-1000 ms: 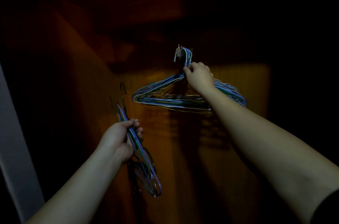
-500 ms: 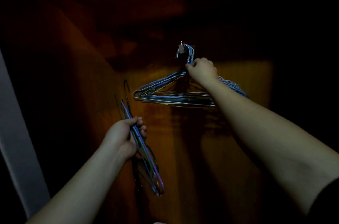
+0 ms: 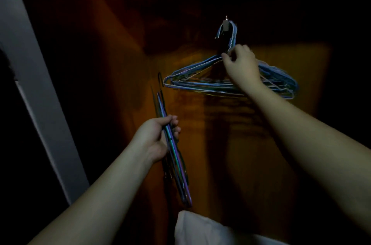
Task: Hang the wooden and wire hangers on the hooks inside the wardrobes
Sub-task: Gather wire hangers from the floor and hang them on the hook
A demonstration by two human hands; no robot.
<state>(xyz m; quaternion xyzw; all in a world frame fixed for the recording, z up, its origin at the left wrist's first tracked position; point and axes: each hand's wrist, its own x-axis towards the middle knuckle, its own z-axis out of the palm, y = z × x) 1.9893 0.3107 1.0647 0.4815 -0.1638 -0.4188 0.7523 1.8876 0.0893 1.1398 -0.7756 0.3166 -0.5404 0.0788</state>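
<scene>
At the far left a pale grey door edge [image 3: 30, 84] slants down the dim view, and the brown wooden back panel [image 3: 230, 154] of the wardrobe fills the middle. Left of centre, the left hand [image 3: 158, 140] has its fingers curled round a bundle of wire hangers [image 3: 174, 156], gripping it near its upper part; the bundle stands nearly edge-on, its dark hooks pointing up above the hand and its lower end hanging below the wrist. Just under that end, at the bottom edge, lies a white cloth-like thing [image 3: 200, 230], too dark to make out further. Up and to the right, well apart from the left hand, a second stack of blue wire hangers [image 3: 200, 82] hangs from a small metal hook [image 3: 226, 24] on the panel. The right hand [image 3: 241, 64] pinches this stack at the neck, just below the hook, covering the middle of it, while the stack's shoulders spread out to both sides of the hand.
</scene>
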